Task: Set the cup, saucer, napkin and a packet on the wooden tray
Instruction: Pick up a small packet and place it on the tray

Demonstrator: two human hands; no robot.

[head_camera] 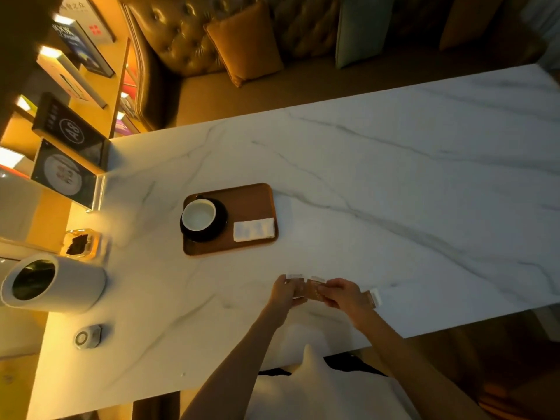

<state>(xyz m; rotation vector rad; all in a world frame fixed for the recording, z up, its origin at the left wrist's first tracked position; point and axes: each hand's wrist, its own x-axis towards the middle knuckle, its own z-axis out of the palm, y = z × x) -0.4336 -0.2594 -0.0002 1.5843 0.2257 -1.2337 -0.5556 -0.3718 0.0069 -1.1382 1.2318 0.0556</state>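
Observation:
A wooden tray point(248, 198) lies on the marble table. On its left side a black saucer point(222, 221) carries a cup point(198, 214) with a white inside. A folded white napkin point(254, 229) rests in the tray's near right corner. Closer to me, my left hand point(285, 292) and my right hand point(344, 294) both pinch brown packets point(312, 291) just above the table, well short of the tray. Another brown packet point(372, 298) lies on the table behind my right hand.
A white cylindrical container point(54, 283) lies at the left, beside a glass dish point(81, 244) with dark contents and a small round device point(88, 336). Upright sign holders point(66, 177) and books stand at the far left. A leather sofa with cushions point(245, 40) sits beyond the table.

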